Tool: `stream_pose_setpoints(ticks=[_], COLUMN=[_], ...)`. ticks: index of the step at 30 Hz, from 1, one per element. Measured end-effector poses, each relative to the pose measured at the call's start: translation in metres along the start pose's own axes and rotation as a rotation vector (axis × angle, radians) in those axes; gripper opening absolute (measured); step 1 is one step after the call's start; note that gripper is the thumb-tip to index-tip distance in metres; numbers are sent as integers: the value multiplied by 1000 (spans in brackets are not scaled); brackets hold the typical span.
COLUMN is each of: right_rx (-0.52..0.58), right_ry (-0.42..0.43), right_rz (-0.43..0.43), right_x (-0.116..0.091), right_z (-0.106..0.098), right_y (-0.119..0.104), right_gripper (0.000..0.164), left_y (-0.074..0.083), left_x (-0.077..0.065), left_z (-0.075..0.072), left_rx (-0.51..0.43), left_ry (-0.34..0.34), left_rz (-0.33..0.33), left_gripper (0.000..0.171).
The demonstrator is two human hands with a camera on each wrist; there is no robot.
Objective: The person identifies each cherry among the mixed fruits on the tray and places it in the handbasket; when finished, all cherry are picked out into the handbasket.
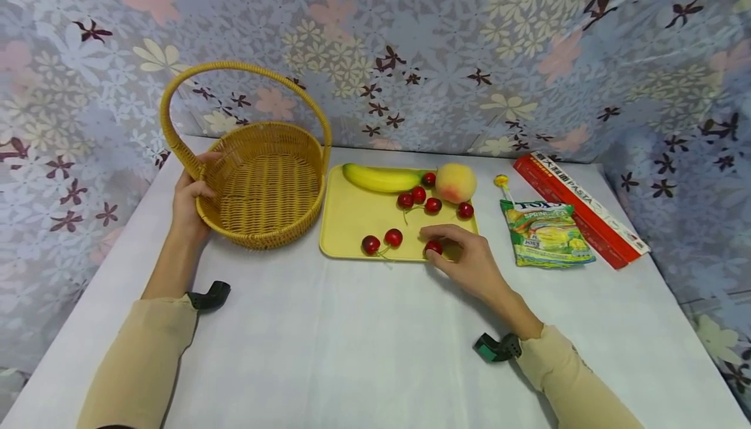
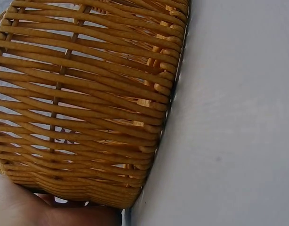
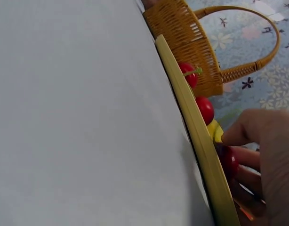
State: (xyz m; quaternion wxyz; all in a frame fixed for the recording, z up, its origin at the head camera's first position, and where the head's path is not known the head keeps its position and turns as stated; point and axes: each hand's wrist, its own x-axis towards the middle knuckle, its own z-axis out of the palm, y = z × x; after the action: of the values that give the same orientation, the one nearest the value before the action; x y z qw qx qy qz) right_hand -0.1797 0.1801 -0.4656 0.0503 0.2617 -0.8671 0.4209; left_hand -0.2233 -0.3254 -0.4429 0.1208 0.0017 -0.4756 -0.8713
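Observation:
My left hand (image 1: 192,201) grips the left side of a yellow-brown wicker basket (image 1: 266,238), near the foot of its tall handle. The left wrist view shows the woven side of the basket close up, the hand below it. At the front edge of a yellow tray (image 1: 352,220), my right hand (image 1: 469,263) has its thumb and fingers curled round a red cherry (image 1: 433,247); in the right wrist view that cherry (image 3: 229,162) sits between thumb and fingers. A joined pair of cherries (image 1: 393,238) lies left of this hand on the tray.
Toward the tray's back lie a banana (image 1: 381,180), a peach (image 1: 456,182) and several more cherries (image 1: 433,205). To the right are a yellow lollipop (image 1: 501,181), a green snack packet (image 1: 545,233) and a long red pasta box (image 1: 581,210). A floral cloth (image 1: 411,44) hangs behind the white table (image 1: 340,338).

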Motion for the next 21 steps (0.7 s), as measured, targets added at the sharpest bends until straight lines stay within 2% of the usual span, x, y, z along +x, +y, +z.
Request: stream_pose_setpoints(ticks=[6,13,16,21], right_rx=[16,23,34,26], right_ry=[-28,5,10,45], right_rz=[37,44,32,-49], right_x=[1,-1,1,14], right_z=[-3,-6,-7,-5], right_y=[-2,-6,-10,-18], right_gripper=[38,33,32,31], left_y=[1,-1,-1,0], left_x=[-1,1,0,-1], left_z=[1,3,2,2], left_rx=[19,2,-15,-6], left_ry=[13,21,17,20], left_rz=[-15,-23,-19,-13], left_gripper=[66,66,67,66])
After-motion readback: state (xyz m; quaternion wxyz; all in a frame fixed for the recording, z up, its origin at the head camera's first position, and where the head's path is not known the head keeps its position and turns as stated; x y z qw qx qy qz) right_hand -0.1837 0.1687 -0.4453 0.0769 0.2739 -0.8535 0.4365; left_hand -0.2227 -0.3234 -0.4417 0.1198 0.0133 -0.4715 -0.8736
